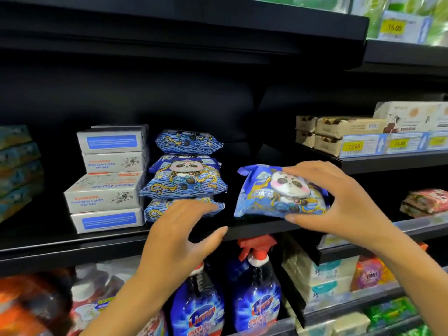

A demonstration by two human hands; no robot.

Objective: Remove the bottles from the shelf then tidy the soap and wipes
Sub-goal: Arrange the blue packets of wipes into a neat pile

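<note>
My right hand [344, 200] grips a blue panda wipes pack [274, 192], tilted, just above the front edge of the black shelf [72, 243]. To its left stands a stack of three blue wipes packs [185, 177]. My left hand [179, 234] hovers open in front of the lowest pack of that stack, fingers spread. Left of the wipes is a stack of several white goat soap boxes [109, 178]. No bottles stand on this shelf.
Blue spray bottles with red triggers [254, 287] stand on the shelf below, beside red bottles [92, 294]. Teal packs [17, 168] sit at the far left. To the right are boxed goods with yellow price tags [354, 146], pink packs [426, 202] and tissue packs [322, 275].
</note>
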